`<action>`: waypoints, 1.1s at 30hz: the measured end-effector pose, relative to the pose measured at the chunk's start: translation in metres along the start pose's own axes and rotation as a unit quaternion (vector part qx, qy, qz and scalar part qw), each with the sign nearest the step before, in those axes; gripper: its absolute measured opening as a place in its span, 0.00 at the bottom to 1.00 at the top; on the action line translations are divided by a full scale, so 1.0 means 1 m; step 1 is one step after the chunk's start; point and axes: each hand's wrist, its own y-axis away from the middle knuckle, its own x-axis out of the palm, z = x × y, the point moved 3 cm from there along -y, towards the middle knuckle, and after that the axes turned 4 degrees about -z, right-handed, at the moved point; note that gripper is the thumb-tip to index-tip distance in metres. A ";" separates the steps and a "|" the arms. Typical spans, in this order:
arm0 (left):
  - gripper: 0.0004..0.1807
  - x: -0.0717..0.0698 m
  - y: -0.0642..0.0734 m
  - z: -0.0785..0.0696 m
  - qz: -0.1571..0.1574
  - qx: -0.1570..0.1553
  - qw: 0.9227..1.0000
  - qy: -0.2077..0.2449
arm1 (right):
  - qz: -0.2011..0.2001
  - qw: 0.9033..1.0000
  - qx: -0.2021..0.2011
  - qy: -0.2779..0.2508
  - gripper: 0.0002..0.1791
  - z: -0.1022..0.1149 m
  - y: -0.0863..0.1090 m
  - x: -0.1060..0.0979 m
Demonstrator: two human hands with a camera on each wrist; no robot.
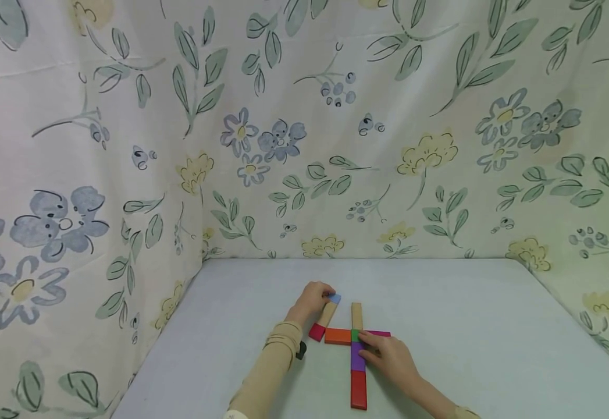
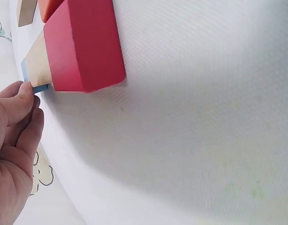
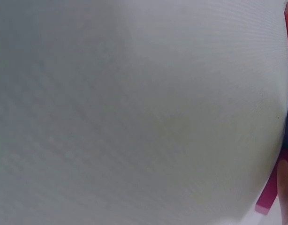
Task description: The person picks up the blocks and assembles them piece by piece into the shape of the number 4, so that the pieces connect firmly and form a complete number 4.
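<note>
My left hand (image 1: 314,298) is at the far end of a slanted row, its thumb and fingertips pinching a light blue block (image 1: 335,298). Below that lie a plain wood block (image 1: 327,314) and a crimson block (image 1: 317,331), which looks large in the left wrist view. My right hand (image 1: 392,356) touches a cross of blocks, fingertips on the small green block (image 1: 355,335) and the purple block (image 1: 358,356). Around the green one are an orange block (image 1: 338,336), a magenta block (image 1: 380,333), partly behind the hand, and an upright-running wood block (image 1: 356,315).
A red block (image 1: 359,390) continues the cross toward me, below the purple one. All the blocks lie on a white tabletop (image 1: 466,314). Floral cloth (image 1: 335,192) hangs behind the table and along its sides.
</note>
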 end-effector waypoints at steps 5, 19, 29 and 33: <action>0.13 -0.001 0.000 0.004 -0.005 0.000 1.000 -0.005 | 0.001 1.000 -0.005 0.002 0.19 0.001 -0.002 0.001; 0.13 -0.003 0.012 -0.002 -0.047 0.030 0.997 -0.050 | -0.009 1.000 -0.019 0.021 0.19 0.001 -0.008 0.003; 0.13 -0.030 0.016 -0.002 -0.149 0.063 0.984 -0.075 | -0.027 0.999 0.023 0.011 0.20 -0.008 -0.014 -0.011; 0.14 -0.051 0.018 0.008 -0.178 0.026 0.978 -0.104 | -0.060 0.997 0.042 0.000 0.21 -0.024 -0.023 -0.037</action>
